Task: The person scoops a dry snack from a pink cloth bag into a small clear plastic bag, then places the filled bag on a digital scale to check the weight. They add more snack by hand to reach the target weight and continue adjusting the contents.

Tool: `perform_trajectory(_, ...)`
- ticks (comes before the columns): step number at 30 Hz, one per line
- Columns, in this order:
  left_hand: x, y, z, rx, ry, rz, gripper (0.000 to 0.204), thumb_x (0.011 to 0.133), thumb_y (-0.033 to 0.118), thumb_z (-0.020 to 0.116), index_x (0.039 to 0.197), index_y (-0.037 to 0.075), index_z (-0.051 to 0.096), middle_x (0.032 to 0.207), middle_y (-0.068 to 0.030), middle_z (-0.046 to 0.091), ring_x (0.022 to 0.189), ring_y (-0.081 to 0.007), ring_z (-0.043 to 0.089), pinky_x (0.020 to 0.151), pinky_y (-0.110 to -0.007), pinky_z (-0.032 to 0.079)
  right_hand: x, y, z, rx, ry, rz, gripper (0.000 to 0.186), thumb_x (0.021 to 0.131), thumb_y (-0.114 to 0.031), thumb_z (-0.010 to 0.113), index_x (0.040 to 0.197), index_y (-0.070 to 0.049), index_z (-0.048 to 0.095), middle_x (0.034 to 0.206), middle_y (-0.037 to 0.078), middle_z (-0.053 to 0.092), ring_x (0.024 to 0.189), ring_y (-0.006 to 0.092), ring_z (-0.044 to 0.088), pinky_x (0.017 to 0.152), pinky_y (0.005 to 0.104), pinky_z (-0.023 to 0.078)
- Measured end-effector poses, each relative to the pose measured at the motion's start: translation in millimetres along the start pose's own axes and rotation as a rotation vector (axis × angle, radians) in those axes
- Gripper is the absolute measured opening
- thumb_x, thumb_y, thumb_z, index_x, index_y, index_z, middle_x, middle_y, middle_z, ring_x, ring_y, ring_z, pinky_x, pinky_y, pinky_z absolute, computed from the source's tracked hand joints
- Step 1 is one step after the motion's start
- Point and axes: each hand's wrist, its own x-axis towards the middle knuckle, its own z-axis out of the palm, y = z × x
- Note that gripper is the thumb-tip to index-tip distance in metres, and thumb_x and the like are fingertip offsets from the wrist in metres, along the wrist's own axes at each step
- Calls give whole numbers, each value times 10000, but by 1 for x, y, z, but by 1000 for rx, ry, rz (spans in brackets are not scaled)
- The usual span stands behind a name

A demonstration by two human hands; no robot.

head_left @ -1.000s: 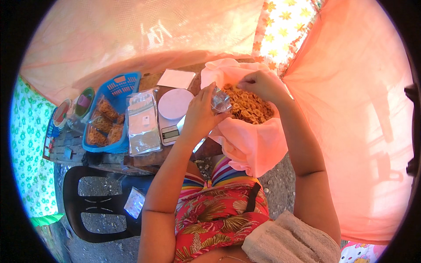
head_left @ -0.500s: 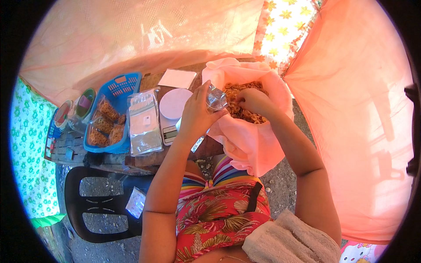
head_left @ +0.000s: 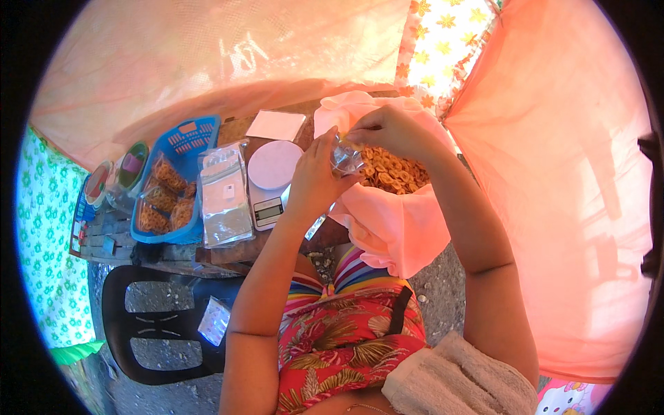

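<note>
My left hand (head_left: 313,173) grips a clear-and-silver pouch (head_left: 346,158), held upright beside a container lined with pink cloth (head_left: 387,228), which holds a heap of brown ring-shaped chips (head_left: 394,173). My right hand (head_left: 387,135) is at the pouch's mouth, its fingers pinched on what looks like chips, mostly hidden by the fingers. Just left of my left hand stands a white scale (head_left: 272,173) with a round top and small display, and a stack of flat silver pouches (head_left: 223,197) lies beside it.
A blue basket (head_left: 194,131) holds several bags of chips; small tubs (head_left: 131,173) stand left of it on the wooden table. A white card stack (head_left: 277,123) lies behind the scale. A black plastic chair (head_left: 117,325) is lower left, below the table. Pink and patterned sheets (head_left: 553,173) surround the space.
My right hand went down into the chips and has risen back up, leftward, to the pouch's mouth. My left hand has stayed nearly in place on the pouch.
</note>
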Motion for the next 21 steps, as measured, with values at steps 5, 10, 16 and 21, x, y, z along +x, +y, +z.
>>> perform_trajectory(5, 1, 2, -5, 49, 22, 16, 876, 693, 214, 848, 1403, 3, 381, 1318, -222, 520, 1200, -411, 519, 968, -480, 451, -3, 4, 1, -51, 71, 20, 209, 873, -218, 691, 871, -11, 717, 734, 101, 680, 657, 158, 609, 629, 316, 478)
perform_trajectory(10, -1, -1, -10, 24, 19, -8, 880, 698, 235, 848, 1402, -8, 380, 1337, -227, 510, 1213, -409, 513, 995, -478, 433, -28, 41, 7, -368, -161, 185, 180, 818, -213, 717, 907, -56, 726, 825, 120, 702, 787, 227, 668, 728, 374, 507)
perform_trajectory(16, -2, -1, -6, 5, 14, 3, 879, 695, 223, 850, 1401, -6, 381, 1327, -227, 519, 1209, -402, 518, 999, -475, 429, -49, 95, 26, -288, -133, 284, 191, 763, -170, 747, 932, -82, 733, 877, 116, 711, 835, 253, 673, 783, 386, 514)
perform_trajectory(21, -3, 1, -2, -29, -43, -13, 891, 680, 204, 852, 1408, 14, 376, 1307, -223, 531, 1189, -414, 527, 984, -485, 434, -45, 80, -2, -156, -11, 222, 186, 800, -125, 722, 964, -35, 727, 890, 113, 721, 806, 216, 673, 755, 343, 521)
